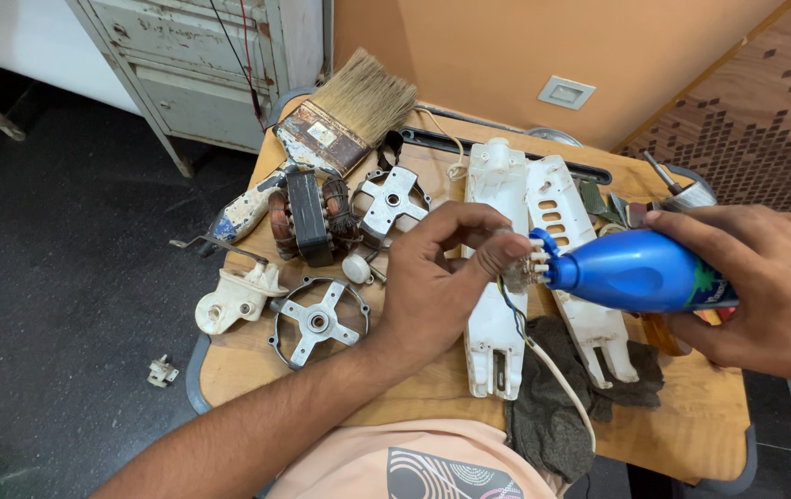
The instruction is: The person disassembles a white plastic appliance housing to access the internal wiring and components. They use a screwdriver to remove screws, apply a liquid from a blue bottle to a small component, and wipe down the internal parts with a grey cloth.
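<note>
While the left hand point(437, 277) pinches a small switch part point(517, 268) between thumb and closed fingertips, the right hand point(765, 286) wraps firmly around a blue plastic bottle point(635, 270). Both are held above the middle of the wooden worktop point(691, 416). The bottle's long axis lies nearly horizontal, its nozzle pointing left and touching the switch part, from which thin wires hang down. Beneath lie two white plastic housings point(497, 314) and a dark cloth point(552, 407). Left of them rest a copper-wound motor stator point(310, 217), two metal end brackets point(319, 321) and a paintbrush point(340, 120).
</note>
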